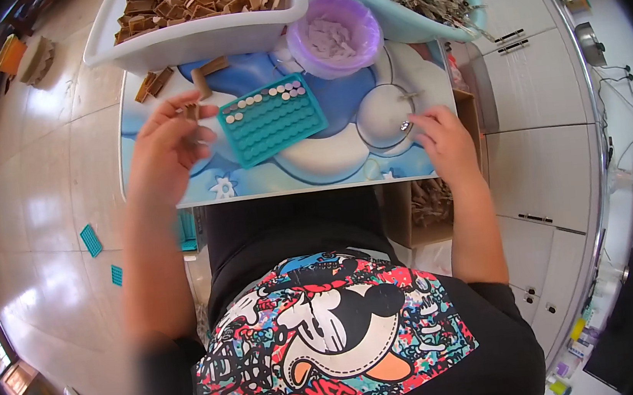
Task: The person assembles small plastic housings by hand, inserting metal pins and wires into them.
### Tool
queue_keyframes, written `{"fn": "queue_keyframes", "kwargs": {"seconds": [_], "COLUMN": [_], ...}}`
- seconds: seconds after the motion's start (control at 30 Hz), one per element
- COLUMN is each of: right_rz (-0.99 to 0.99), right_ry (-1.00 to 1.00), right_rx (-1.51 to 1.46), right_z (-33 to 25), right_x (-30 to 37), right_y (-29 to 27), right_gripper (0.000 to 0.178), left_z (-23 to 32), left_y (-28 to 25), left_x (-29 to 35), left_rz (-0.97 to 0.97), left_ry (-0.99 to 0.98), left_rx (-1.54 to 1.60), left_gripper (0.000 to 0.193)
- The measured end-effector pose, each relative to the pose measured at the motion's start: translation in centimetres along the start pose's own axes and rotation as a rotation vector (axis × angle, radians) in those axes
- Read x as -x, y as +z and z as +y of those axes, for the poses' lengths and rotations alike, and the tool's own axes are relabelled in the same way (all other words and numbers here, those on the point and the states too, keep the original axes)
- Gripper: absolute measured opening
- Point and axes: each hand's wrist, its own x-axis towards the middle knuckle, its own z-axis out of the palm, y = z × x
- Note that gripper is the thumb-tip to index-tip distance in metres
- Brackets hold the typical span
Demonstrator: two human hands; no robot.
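Note:
My left hand [164, 144], slightly blurred, is left of a teal tray, its fingers closed round a small brown folded piece [191, 112] that looks like card. The teal tray [271, 134] has rows of round hollows; small whitish discs [271, 92] sit in its far rows. Over at the table's right side, my right hand [445, 138] has its thumb and fingers together at a small shiny silvery piece [405, 125]. What this piece is cannot be made out. A thin small item [408, 96] lies just beyond those fingertips.
At the back stand a white tub [200, 46] of brown folded pieces, a purple lined bin [337, 64] with pale bits and a light-blue tub [461, 28] of silvery pieces. Loose brown pieces [154, 85] lie on the patterned table [320, 158]. An open carton [404, 223] stands below right.

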Motion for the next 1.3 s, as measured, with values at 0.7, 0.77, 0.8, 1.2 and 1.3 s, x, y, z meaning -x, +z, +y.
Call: {"fn": "queue_keyframes", "kwargs": {"seconds": [0.7,0.77,0.8,1.2,1.3], "right_rz": [0.076,-0.003,-0.006,0.262,0.273], "right_ry": [0.104,0.005,0.003,-0.467,-0.477], "right_rx": [-1.208,-1.122,-1.123,-0.416,-0.351], "right_z": [-13.2,-12.7,-12.7,-13.1,-13.2], "right_x": [0.5,0.2,-0.1,-1.5,-1.4], "right_y": [3.3,3.5,3.5,2.7,2.8], "right_gripper": [0.017,0.019,0.019,0.014,0.014], "left_z": [-4.4,-4.5,-4.6,-5.5,-5.7], "left_y": [8.0,7.3,7.0,6.3,6.0], "left_x": [4.9,5.0,5.0,4.8,4.8], "left_rz": [-0.347,-0.341,-0.335,-0.255,-0.262], "left_ry": [-0.165,-0.201,-0.237,-0.376,-0.416], "left_rx": [-0.106,-0.099,-0.091,0.173,0.289], "left_gripper": [0.021,0.020,0.020,0.018,0.017]}}
